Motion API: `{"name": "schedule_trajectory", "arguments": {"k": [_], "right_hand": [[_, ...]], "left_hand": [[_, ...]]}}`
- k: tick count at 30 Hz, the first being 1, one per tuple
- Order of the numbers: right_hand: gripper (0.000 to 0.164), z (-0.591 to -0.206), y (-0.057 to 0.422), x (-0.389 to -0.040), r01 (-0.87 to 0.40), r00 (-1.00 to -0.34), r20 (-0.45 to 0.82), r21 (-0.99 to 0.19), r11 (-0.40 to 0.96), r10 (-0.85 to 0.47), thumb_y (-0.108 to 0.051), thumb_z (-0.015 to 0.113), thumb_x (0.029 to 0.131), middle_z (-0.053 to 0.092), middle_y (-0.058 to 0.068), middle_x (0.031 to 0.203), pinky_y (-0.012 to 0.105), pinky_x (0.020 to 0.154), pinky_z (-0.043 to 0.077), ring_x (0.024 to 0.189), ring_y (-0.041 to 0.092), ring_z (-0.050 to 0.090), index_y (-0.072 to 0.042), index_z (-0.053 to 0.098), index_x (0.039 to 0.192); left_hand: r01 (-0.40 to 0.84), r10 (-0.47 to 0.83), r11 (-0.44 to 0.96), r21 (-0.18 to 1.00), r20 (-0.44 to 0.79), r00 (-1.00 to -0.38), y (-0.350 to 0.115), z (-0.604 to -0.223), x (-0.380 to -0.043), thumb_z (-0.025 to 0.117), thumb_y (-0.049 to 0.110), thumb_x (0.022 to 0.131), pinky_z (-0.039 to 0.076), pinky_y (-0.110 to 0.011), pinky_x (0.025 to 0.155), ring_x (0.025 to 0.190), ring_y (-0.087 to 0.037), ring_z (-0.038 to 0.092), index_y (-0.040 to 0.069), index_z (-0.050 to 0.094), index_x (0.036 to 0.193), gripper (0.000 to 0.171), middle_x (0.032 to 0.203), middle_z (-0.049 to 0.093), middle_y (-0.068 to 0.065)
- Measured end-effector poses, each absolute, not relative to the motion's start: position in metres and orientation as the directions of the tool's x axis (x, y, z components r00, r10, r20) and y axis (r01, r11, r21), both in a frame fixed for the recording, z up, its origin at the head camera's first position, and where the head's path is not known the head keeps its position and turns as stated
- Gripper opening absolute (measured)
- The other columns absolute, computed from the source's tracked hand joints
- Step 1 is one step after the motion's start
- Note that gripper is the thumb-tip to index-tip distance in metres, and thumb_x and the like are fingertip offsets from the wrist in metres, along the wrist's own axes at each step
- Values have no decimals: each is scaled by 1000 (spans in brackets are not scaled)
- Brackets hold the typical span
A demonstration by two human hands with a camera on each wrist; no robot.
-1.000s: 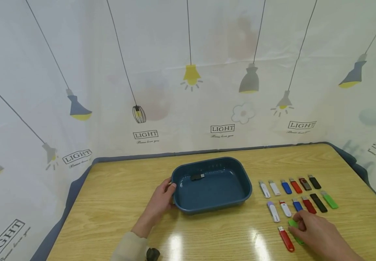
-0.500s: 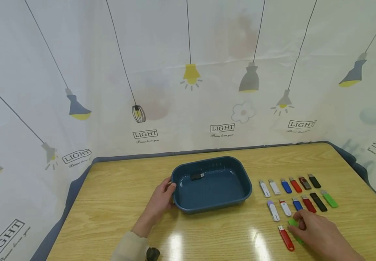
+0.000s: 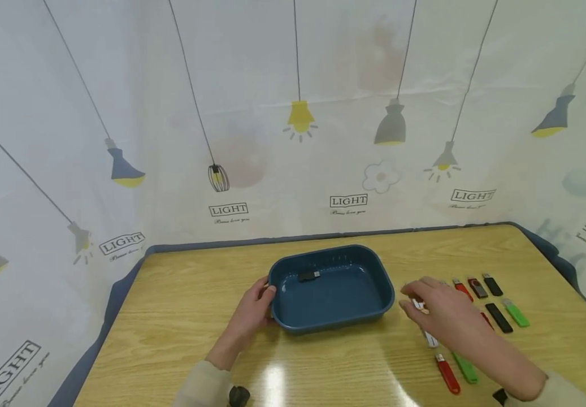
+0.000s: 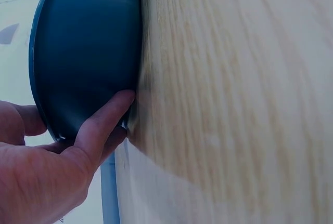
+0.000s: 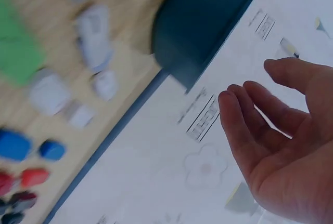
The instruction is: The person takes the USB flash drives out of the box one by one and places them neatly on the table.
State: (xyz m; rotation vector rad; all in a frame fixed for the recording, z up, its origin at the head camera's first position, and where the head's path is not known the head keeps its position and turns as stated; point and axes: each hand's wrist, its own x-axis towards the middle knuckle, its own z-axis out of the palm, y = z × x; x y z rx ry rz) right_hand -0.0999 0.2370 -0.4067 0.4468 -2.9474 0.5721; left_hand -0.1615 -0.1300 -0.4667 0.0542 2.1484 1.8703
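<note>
A dark blue plastic tray stands mid-table with a black USB stick lying inside. At its left end my left hand grips the wall; the left wrist view shows those fingers against the tray's outside. My right hand hovers over the USB sticks just right of the tray, fingers loosely bent and thumb apart. Nothing is between them in the right wrist view, where the hand is in the air. Beneath it lie a green USB stick and a red USB stick; some white ones are partly hidden.
Several USB sticks lie in rows at the right, among them a black one, another green one and a brown-red one. A printed curtain hangs behind the wooden table.
My right hand has left the near green USB stick and risen up and left toward the tray. That green stick now lies uncovered beside the red one. My left hand has stayed put.
</note>
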Motion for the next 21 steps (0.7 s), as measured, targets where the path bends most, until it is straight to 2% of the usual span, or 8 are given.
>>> {"name": "schedule_trajectory", "arguments": {"k": [5, 10, 16, 21], "right_hand": [[24, -404, 194, -127, -489, -869, 250, -298, 820, -427, -19, 78, 94, 72, 6, 110, 41, 76, 60, 95, 25, 70, -10, 76, 116], [30, -408, 157, -151, -563, -826, 217, -306, 768, -520, -21, 76, 96, 70, 10, 123, 45, 87, 59, 110, 29, 68, -8, 73, 123], [31, -417, 123, -171, -588, -808, 184, -314, 745, -560, -21, 76, 96, 69, 10, 124, 45, 92, 57, 112, 29, 66, -5, 73, 123], [32, -424, 103, -186, -565, -817, 117, -360, 743, -565, -16, 75, 96, 68, 14, 124, 47, 94, 55, 113, 32, 65, 0, 71, 123]], "left_hand": [[-167, 221, 148, 975, -197, -955, -130, -468, -162, 40, 23, 113, 60, -54, 87, 127, -47, 55, -2, 32, 159, 53, 155, 39, -33], [-172, 221, 152, 973, -203, -954, -130, -469, -163, 39, 23, 113, 60, -53, 87, 129, -47, 54, -2, 31, 159, 53, 156, 37, -33], [-161, 218, 159, 974, -193, -957, -130, -467, -161, 39, 22, 113, 61, -53, 85, 127, -46, 56, -3, 31, 159, 52, 156, 38, -34], [-162, 218, 153, 975, -193, -957, -131, -465, -161, 41, 22, 113, 60, -52, 86, 126, -46, 56, -3, 32, 158, 53, 155, 39, -33]]}}
